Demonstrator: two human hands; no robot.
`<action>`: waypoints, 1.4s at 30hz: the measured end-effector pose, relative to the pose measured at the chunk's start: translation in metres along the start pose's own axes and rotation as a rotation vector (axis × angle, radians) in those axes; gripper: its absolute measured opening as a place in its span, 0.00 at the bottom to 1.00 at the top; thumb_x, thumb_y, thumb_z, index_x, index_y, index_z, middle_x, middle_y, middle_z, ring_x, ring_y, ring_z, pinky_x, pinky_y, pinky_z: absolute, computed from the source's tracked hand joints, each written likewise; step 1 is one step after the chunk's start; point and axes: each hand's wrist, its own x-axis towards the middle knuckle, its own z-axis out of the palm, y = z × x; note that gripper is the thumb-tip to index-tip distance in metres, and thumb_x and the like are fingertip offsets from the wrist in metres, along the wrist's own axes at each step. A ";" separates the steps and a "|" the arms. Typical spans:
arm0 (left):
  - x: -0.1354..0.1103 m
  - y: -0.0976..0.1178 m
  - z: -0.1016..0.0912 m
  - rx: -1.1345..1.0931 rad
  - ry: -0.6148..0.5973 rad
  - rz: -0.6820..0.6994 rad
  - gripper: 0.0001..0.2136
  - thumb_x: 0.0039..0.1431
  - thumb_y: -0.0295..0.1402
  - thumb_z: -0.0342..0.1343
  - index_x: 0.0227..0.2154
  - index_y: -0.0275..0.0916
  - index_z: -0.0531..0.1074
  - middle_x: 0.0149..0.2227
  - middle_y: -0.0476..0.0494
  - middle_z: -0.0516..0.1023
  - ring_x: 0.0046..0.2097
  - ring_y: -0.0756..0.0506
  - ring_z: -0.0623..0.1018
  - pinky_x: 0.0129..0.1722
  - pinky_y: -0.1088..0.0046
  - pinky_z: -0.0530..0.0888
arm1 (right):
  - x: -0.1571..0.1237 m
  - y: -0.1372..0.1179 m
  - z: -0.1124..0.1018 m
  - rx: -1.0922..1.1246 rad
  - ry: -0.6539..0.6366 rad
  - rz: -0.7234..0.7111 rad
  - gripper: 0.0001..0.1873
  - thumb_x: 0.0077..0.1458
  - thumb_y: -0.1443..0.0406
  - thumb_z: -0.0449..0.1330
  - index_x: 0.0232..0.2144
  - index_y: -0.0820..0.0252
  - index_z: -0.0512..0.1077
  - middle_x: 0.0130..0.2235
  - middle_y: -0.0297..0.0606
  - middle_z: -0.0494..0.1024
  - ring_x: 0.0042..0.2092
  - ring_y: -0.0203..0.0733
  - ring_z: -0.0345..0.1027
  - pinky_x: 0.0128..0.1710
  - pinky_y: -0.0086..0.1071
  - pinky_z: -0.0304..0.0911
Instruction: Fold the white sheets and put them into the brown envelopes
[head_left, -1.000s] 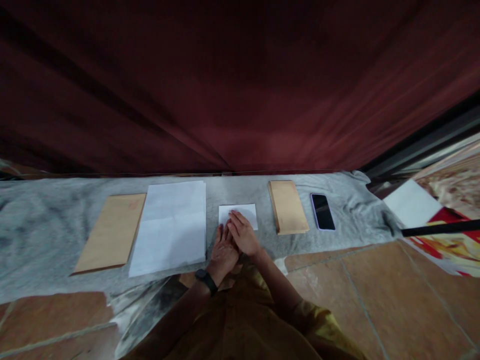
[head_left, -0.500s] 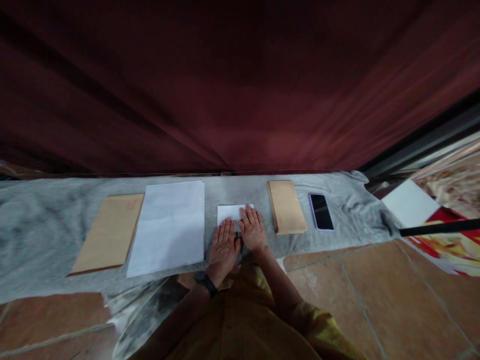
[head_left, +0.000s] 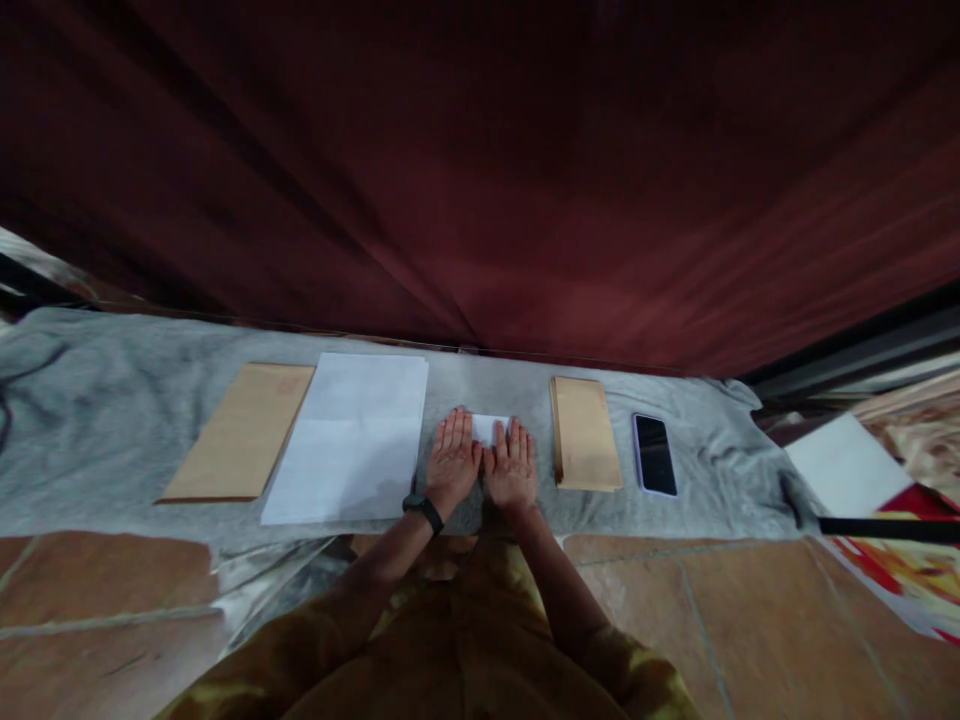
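A small folded white paper (head_left: 489, 428) lies on the grey cloth in front of me, mostly covered by my hands. My left hand (head_left: 452, 460) rests flat over its left part, fingers stretched out and pointing away from me. Over its right part lies my right hand (head_left: 511, 467), also flat, with the fingers slightly spread. The thumbs nearly meet at the paper's middle. Left of my hands is a stack of large white sheets (head_left: 352, 440). To the right sits a stack of small brown envelopes (head_left: 589, 435).
Large brown envelopes (head_left: 240, 435) lie at the left, beside the white sheets. A phone (head_left: 655, 455) rests right of the small envelopes on the grey cloth (head_left: 720, 460). A dark red curtain (head_left: 480, 220) hangs behind. Printed packaging (head_left: 900, 570) is at the far right.
My left hand has moved forward and now covers the paper's left part, so less of the paper shows. Both hands stay flat. The camera view has tilted a little.
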 end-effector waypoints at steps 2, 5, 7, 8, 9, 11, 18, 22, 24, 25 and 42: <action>0.002 -0.003 0.003 0.013 -0.011 -0.005 0.29 0.68 0.33 0.40 0.68 0.22 0.54 0.72 0.28 0.51 0.73 0.38 0.51 0.71 0.56 0.53 | 0.001 -0.002 -0.001 -0.002 0.006 0.002 0.30 0.69 0.58 0.49 0.69 0.64 0.57 0.70 0.58 0.54 0.70 0.58 0.51 0.66 0.55 0.51; -0.001 -0.005 0.005 0.020 0.001 -0.025 0.29 0.69 0.35 0.40 0.68 0.22 0.53 0.72 0.27 0.51 0.73 0.38 0.51 0.71 0.56 0.52 | 0.001 -0.003 -0.003 -0.019 -0.028 0.029 0.30 0.70 0.58 0.49 0.68 0.65 0.58 0.71 0.58 0.52 0.70 0.58 0.51 0.66 0.54 0.50; -0.002 -0.004 0.005 0.018 0.017 -0.042 0.30 0.69 0.36 0.40 0.68 0.22 0.53 0.72 0.27 0.52 0.73 0.37 0.52 0.70 0.55 0.53 | 0.000 -0.002 -0.005 -0.037 -0.052 0.044 0.30 0.70 0.58 0.50 0.68 0.66 0.58 0.71 0.58 0.51 0.70 0.58 0.51 0.66 0.54 0.50; -0.003 -0.004 0.005 0.016 0.022 -0.046 0.30 0.69 0.37 0.41 0.68 0.22 0.53 0.71 0.26 0.52 0.73 0.36 0.52 0.70 0.55 0.54 | 0.000 -0.001 -0.006 -0.045 -0.060 0.048 0.30 0.70 0.57 0.50 0.68 0.67 0.58 0.71 0.58 0.51 0.70 0.58 0.50 0.67 0.53 0.50; -0.003 -0.004 0.004 0.014 0.024 -0.045 0.31 0.69 0.38 0.41 0.68 0.21 0.53 0.71 0.26 0.52 0.73 0.36 0.52 0.70 0.54 0.54 | -0.001 0.001 -0.007 -0.053 -0.065 0.049 0.31 0.70 0.58 0.50 0.68 0.68 0.57 0.71 0.58 0.51 0.70 0.58 0.50 0.67 0.53 0.50; -0.003 -0.005 0.004 0.007 0.027 -0.037 0.31 0.69 0.41 0.41 0.68 0.22 0.53 0.71 0.26 0.53 0.72 0.36 0.53 0.70 0.54 0.55 | -0.004 0.005 -0.009 -0.057 -0.069 0.045 0.31 0.70 0.58 0.49 0.69 0.68 0.56 0.70 0.57 0.53 0.70 0.57 0.51 0.67 0.53 0.50; -0.010 -0.011 0.002 -0.011 0.031 -0.037 0.32 0.69 0.43 0.41 0.69 0.24 0.53 0.71 0.27 0.53 0.73 0.36 0.52 0.70 0.53 0.54 | -0.007 0.011 -0.012 -0.051 -0.062 0.052 0.29 0.71 0.60 0.44 0.70 0.66 0.54 0.70 0.51 0.56 0.70 0.54 0.52 0.67 0.52 0.50; -0.012 -0.011 0.003 -0.024 0.047 -0.039 0.31 0.70 0.40 0.40 0.69 0.25 0.51 0.71 0.28 0.53 0.73 0.36 0.52 0.70 0.51 0.55 | -0.009 0.014 -0.010 -0.037 -0.042 0.081 0.30 0.71 0.60 0.44 0.70 0.67 0.53 0.69 0.53 0.58 0.70 0.55 0.52 0.66 0.53 0.51; -0.012 -0.011 0.003 -0.026 0.053 -0.032 0.30 0.70 0.38 0.39 0.69 0.25 0.52 0.71 0.28 0.54 0.73 0.37 0.52 0.70 0.51 0.55 | -0.012 0.017 -0.009 -0.023 -0.006 0.092 0.29 0.71 0.60 0.43 0.70 0.67 0.54 0.69 0.54 0.60 0.69 0.56 0.53 0.66 0.54 0.52; -0.012 -0.011 0.003 -0.026 0.053 -0.030 0.29 0.70 0.38 0.39 0.69 0.25 0.52 0.71 0.28 0.54 0.73 0.37 0.52 0.70 0.51 0.54 | -0.014 0.019 -0.009 -0.016 0.008 0.097 0.29 0.71 0.60 0.43 0.69 0.67 0.55 0.68 0.54 0.60 0.69 0.56 0.53 0.65 0.54 0.53; -0.012 -0.014 0.003 -0.048 0.037 -0.027 0.29 0.69 0.34 0.38 0.70 0.27 0.50 0.72 0.30 0.52 0.73 0.38 0.50 0.70 0.50 0.54 | 0.020 0.000 -0.006 0.057 -0.152 -0.081 0.26 0.71 0.60 0.47 0.68 0.59 0.59 0.71 0.48 0.56 0.72 0.48 0.46 0.69 0.49 0.45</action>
